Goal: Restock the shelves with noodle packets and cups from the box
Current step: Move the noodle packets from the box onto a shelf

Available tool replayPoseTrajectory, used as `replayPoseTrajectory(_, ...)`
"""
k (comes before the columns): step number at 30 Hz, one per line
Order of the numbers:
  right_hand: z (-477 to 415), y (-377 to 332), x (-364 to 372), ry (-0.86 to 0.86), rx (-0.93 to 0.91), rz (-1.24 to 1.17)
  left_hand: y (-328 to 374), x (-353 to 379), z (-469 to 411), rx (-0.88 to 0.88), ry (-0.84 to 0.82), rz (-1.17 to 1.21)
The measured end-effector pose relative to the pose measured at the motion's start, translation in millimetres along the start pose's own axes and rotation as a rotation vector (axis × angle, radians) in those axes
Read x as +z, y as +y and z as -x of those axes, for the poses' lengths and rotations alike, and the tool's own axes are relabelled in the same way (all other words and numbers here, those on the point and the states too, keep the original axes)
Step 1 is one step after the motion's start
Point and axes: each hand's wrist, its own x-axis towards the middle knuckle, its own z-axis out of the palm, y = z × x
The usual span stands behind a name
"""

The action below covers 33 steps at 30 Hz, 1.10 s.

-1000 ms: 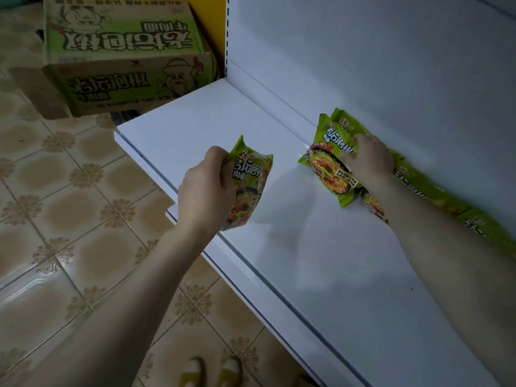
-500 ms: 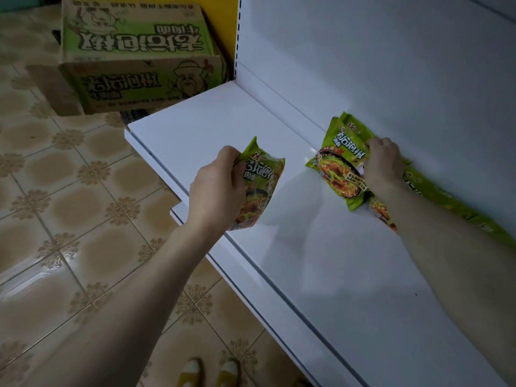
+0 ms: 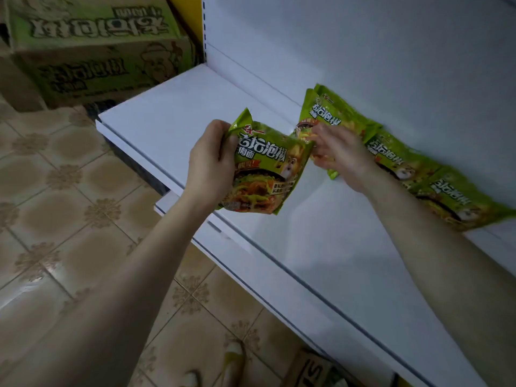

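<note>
Left hand (image 3: 212, 166), fingers curled round the left edge of a green noodle packet (image 3: 268, 169) held above the white shelf (image 3: 173, 113). Right hand (image 3: 343, 157), blurred, fingers part-spread at the packet's right corner; whether it grips the packet cannot be told. Row of shelved packets (image 3: 405, 163) behind.

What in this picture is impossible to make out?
1. Head view: motion blur smears the right hand, so whether its fingers grip the packet in the left hand is unclear.
2. Head view: the row of packets on the shelf runs off the right edge, count unknown.
3. Head view: the box is cut by the top edge; its contents are hidden.
</note>
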Motion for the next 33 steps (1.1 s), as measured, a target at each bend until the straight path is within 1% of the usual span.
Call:
replayPoseTrajectory(2,22.5,10.8,0.7,-0.094,0.076,-0.104,-0.4,4.2,5.7,0.033,-0.032,0.022)
replayPoseTrajectory(3,33.6,18.4,0.2,-0.103,0.094,-0.149,-1.5,6.1,9.2,0.050,-0.051,0.030)
replayPoseTrajectory(7,71.2,54.6,-0.3,-0.045,0.100,-0.173,-10.7,17.2,25.2,0.101,-0.128,0.078)
replayPoseTrajectory(12,105.1,92.8,1.8,0.089,0.098,-0.248,-24.3,44.5,43.7,0.090,-0.211,0.173)
replayPoseTrajectory(16,115.2,112.1,-15.7,0.289,0.074,-0.241,-24.6,75.9,49.4,0.098,-0.259,0.170)
replayPoseTrajectory(18,115.7,120.2,-28.9,0.359,0.051,-0.217,-22.0,93.1,51.7,0.098,-0.266,0.137)
replayPoseTrajectory(21,112.2,129.6,-52.8,0.431,-0.018,-0.194,-33.5,120.7,58.7,0.093,-0.297,0.039)
replayPoseTrajectory(22,108.8,131.4,-62.3,0.463,-0.038,-0.181,-41.3,129.2,63.0,0.130,-0.317,-0.038)
replayPoseTrajectory(25,91.8,137.1,-92.5,0.603,-0.078,-0.130,-69.8,153.1,78.0,0.298,-0.465,-0.407)
replayPoseTrajectory(27,76.3,141.4,-108.2,0.698,-0.098,-0.082,-87.0,164.2,85.0,0.328,-0.539,-0.621)
replayPoseTrajectory(28,68.5,144.3,-114.7,0.735,-0.104,-0.048,-93.9,168.1,87.3,0.346,-0.561,-0.689)
replayPoseTrajectory(30,53.5,150.3,-123.9,0.789,-0.119,0.002,-101.4,171.1,89.8,0.393,-0.560,-0.750)
replayPoseTrajectory(33,33.9,160.2,-131.4,0.852,-0.114,0.023,-103.2,171.4,89.9,0.452,-0.525,-0.755)
